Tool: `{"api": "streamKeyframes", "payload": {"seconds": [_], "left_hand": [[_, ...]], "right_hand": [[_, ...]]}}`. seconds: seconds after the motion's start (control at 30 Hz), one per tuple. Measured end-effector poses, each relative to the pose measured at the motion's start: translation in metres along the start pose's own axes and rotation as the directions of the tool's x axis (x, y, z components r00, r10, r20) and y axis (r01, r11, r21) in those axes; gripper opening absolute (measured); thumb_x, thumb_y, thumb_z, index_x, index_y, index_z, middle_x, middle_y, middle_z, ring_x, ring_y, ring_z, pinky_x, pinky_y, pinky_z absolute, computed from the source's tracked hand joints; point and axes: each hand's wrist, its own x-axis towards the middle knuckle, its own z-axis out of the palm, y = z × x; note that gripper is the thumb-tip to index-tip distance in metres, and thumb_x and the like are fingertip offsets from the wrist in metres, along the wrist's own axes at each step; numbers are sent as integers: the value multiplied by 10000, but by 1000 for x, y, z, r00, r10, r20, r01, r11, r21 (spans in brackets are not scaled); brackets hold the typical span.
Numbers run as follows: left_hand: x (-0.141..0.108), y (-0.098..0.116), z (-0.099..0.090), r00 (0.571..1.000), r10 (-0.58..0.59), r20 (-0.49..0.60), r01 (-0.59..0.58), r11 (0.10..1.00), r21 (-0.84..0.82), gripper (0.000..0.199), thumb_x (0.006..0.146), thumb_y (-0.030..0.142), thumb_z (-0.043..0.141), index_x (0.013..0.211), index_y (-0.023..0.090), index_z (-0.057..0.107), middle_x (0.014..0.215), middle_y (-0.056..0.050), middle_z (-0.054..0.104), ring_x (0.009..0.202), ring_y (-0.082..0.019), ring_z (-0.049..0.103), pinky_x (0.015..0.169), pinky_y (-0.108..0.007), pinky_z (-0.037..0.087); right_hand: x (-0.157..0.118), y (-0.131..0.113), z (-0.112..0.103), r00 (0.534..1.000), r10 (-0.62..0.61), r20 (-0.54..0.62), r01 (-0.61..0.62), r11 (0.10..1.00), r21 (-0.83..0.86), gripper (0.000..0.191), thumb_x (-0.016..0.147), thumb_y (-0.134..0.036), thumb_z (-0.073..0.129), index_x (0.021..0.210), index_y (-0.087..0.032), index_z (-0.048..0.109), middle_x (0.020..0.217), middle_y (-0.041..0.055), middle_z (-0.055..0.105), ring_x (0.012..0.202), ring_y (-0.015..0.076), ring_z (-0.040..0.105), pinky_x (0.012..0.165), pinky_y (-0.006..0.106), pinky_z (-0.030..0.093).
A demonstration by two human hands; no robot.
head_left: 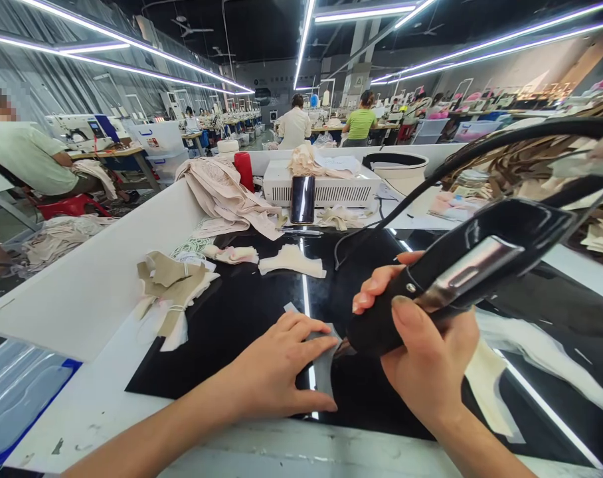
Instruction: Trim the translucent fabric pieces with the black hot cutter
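My right hand [433, 362] is wrapped around a black corded handheld tool [473, 262] with a silver strip along its body. The tool's narrow metal tip [344, 348] points down to the left, at the edge of a thin translucent strip [325, 375]. My left hand [281, 362] lies over that strip with thumb and fingers spread, pressing it on the glossy black sheet [236, 325]. Whether the tip touches the strip is hard to tell. A cream fabric piece [292, 261] lies beyond my hands; pale pieces [488, 378] lie right of my right hand.
Beige fabric scraps [174, 282] and a draped fabric stack [222, 189] lie left. A white vented box [326, 186] and black cylinder [303, 199] stand behind. The cable [431, 176] arches on the right. A white board [107, 259] edges the table; seated people work beyond.
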Motion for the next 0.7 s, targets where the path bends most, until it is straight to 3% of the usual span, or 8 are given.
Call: {"api": "streamKeyframes", "payload": {"seconds": [0.13, 0.33, 0.7], "left_hand": [[-1, -1, 2, 1000, 15, -20, -15, 1000, 6, 771, 835, 501, 875, 1494, 223, 589, 1521, -126, 572, 1417, -342, 489, 1281, -587, 296], [-2, -1, 3, 999, 22, -39, -21, 1000, 21, 772, 824, 498, 884, 1486, 222, 598, 1508, -130, 582, 1405, -350, 504, 1271, -581, 316], [1, -1, 3, 998, 40, -41, -39, 999, 10, 761, 825, 451, 898, 1484, 223, 592, 1521, -128, 574, 1403, -339, 507, 1282, -564, 296]], "right_hand": [[-6, -2, 0, 998, 14, 62, -18, 998, 54, 363, 896, -330, 826, 1199, -286, 631, 879, -28, 679, 677, 149, 664, 586, 301, 588], [-7, -3, 1, 998, 48, 38, -50, 998, 45, 328, 904, -301, 822, 1180, -298, 645, 882, -30, 681, 695, 144, 661, 615, 296, 599], [-22, -14, -4, 991, 64, 116, -69, 997, 45, 360, 905, -399, 813, 1211, -310, 645, 884, -24, 642, 726, 148, 616, 685, 315, 574]]}}
